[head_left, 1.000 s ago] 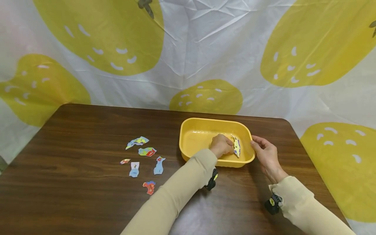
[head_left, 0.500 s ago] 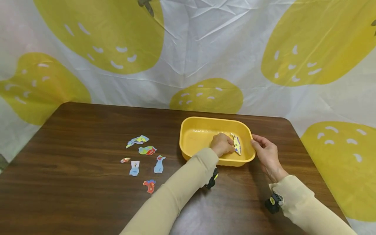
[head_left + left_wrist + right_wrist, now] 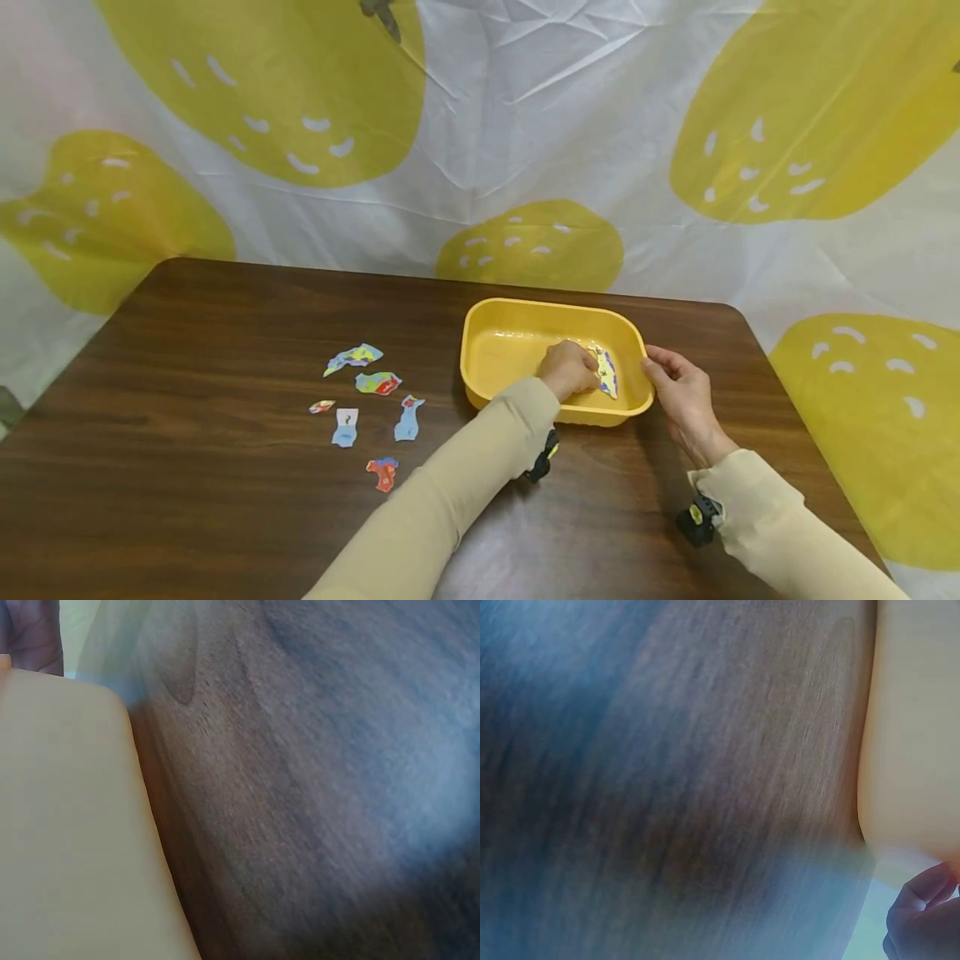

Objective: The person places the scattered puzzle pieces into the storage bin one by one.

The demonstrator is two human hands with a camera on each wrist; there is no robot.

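Note:
A yellow plastic basin stands toward the back right of the table. My left hand reaches inside it, fingers curled at the edge of a torn-edged paper piece printed yellow and purple. The fingertips are partly hidden by the hand itself. At the basin's right end, my right hand grips the rim between thumb and fingers. The left wrist view has mainly the basin's outer wall. In the right wrist view, the right hand touches the basin at the lower corner.
Several cut-out paper pieces lie left of the basin, among them a blue-yellow one, a green-red one, a pale blue one and a red one. The dark wooden table meets a fruit-print cloth behind.
The yellow and purple paper piece has shifted and tilted slightly within the basin at my left fingertips. My right hand keeps its grip on the rim.

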